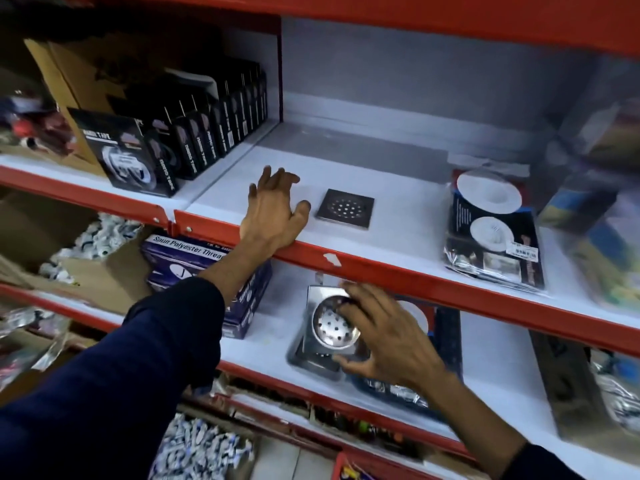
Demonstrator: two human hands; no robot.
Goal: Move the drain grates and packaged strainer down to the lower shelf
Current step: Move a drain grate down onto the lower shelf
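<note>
A dark square drain grate [345,208] lies flat on the white upper shelf [398,216]. My left hand [274,209] rests open on that shelf just left of the grate, not touching it. Further right on the same shelf lies a packaged strainer [491,230] in clear plastic. On the lower shelf [270,337], my right hand [377,336] grips a shiny steel drain grate [329,323], which sits on top of another steel grate [311,363]. A second strainer package [446,327] lies partly hidden behind my right hand.
Black tape boxes [194,133] stand in a row at the upper shelf's left. A blue thread box [204,271] sits left on the lower shelf. Blurred packets [602,202] crowd the right side. Red shelf lips [381,271] run in front of each level.
</note>
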